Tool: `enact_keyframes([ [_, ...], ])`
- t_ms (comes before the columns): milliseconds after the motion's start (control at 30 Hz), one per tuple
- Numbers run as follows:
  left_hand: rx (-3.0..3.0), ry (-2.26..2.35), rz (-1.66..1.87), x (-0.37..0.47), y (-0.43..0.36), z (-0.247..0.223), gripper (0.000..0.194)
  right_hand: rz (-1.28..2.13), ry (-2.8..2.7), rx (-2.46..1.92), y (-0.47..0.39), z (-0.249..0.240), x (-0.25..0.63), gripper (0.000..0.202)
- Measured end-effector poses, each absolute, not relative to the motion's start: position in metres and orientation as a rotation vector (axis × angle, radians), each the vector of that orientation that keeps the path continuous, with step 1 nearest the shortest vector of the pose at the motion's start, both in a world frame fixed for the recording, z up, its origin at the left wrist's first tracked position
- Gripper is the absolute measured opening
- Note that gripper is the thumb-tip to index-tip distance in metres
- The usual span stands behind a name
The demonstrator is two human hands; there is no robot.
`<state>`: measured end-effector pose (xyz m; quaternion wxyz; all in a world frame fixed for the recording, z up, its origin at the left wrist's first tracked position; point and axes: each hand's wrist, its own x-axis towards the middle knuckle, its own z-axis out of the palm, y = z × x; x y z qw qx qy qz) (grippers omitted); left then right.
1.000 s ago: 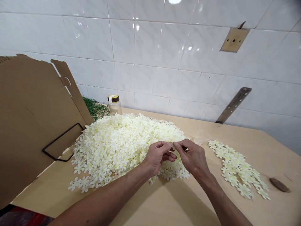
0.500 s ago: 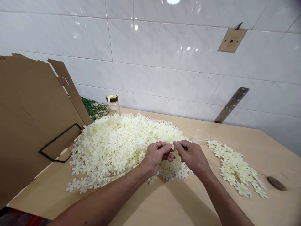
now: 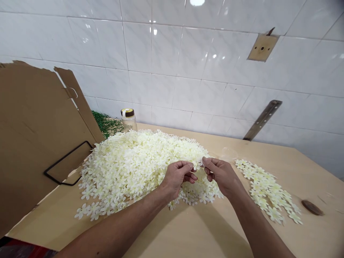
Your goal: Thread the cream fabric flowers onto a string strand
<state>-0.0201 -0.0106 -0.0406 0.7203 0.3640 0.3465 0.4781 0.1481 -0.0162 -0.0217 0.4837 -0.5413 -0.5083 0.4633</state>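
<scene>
A large heap of white artificial flowers (image 3: pixel 134 157) with pale yellow centres lies on the table. Over its right front side, my left hand (image 3: pixel 179 177) is closed in a pinch on a small white flower (image 3: pixel 197 165). My right hand (image 3: pixel 219 173) faces it, thumb and forefinger pinched at the flower's other side. The fingertips hide part of the bloom, and whether a thread or stem runs between them is too small to tell. To the right of my right hand lies a strip of overlapping flowers (image 3: pixel 268 190).
A cardboard box (image 3: pixel 40 136) with a black wire frame (image 3: pixel 67 163) stands at the left. Behind the heap are a lidded bottle (image 3: pixel 129 120) and green netting (image 3: pixel 106 123). A brown oval object (image 3: pixel 312 207) lies right, and a metal bracket (image 3: pixel 263 120) leans at the tiled wall.
My right hand has moved slightly up and right, away from the left, so the gap between the fingertips is wider and the flower shows more. The left hand has barely moved.
</scene>
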Motion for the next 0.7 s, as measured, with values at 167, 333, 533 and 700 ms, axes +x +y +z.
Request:
enact_keyframes([
  [167,0.796,0.757,1.049,-0.020,-0.010,-0.042,0.025,1.253,-1.101,-1.272,-0.016,-0.015,0.148,0.045],
  [333,0.783,0.756,1.046,-0.021,-0.010,-0.042,0.026,1.230,-1.101,-1.203,-0.017,-0.012,0.147,0.044],
  [533,0.776,0.758,1.040,-0.020,-0.011,-0.043,0.028,0.447,-1.390,-1.451,-0.017,-0.020,0.151,0.040],
  [700,0.784,0.739,1.056,-0.021,-0.011,-0.043,0.025,0.100,-1.667,-1.398,-0.021,-0.021,0.148,0.029],
])
